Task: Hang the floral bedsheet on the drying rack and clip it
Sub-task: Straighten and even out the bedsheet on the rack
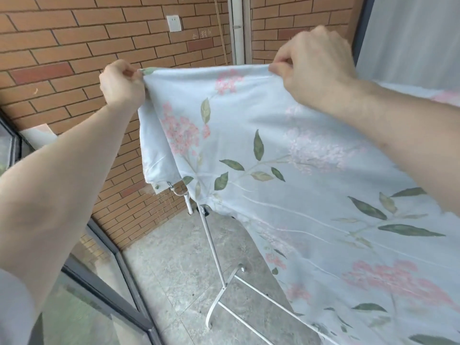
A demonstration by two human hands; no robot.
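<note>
Both hands pinch the top edge of the bedsheet [286, 150]: the left hand [122, 82] has its grip clenched on the sheet's upper left corner, thumb and curled fingers bunching the cloth, and the right hand [313, 63] grasps the same edge further right, so the hem runs taut between them. Its cloth is thin and smooth, pale blue, printed with pink flower clusters and green leaves on fine stems. It hangs in front of the rack [214, 247] and spreads toward the lower right, covering most of the frame; a folded flap with a paler underside droops below the left hand. What shows of the rack is a slim white metal tube leg with a curved foot and a crossbar, standing on the grey mottled stone floor [174, 265]. Behind rises a red brick wall [74, 41] with a white socket [173, 23].
</note>
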